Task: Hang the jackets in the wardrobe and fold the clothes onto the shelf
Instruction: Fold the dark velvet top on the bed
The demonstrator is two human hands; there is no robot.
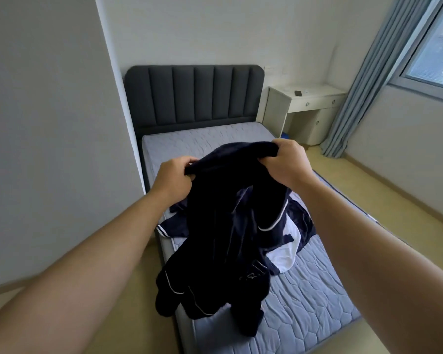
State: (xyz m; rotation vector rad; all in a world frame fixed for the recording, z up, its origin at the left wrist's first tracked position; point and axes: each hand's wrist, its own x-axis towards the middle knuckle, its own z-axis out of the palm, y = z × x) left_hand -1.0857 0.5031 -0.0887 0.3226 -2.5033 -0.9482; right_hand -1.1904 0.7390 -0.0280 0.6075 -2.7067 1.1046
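A dark navy jacket with thin white piping hangs in the air above the bed. My left hand grips its top edge on the left, and my right hand grips the top edge on the right, a little higher. The jacket's lower part droops down to the mattress. Behind it on the bed lies a heap of other clothes, navy and white, partly hidden by the jacket.
The bed has a grey padded headboard and stands against the left wall. A white desk with a small dark object is at the back right. Blue curtains hang by the window. Beige floor runs along the bed's right side.
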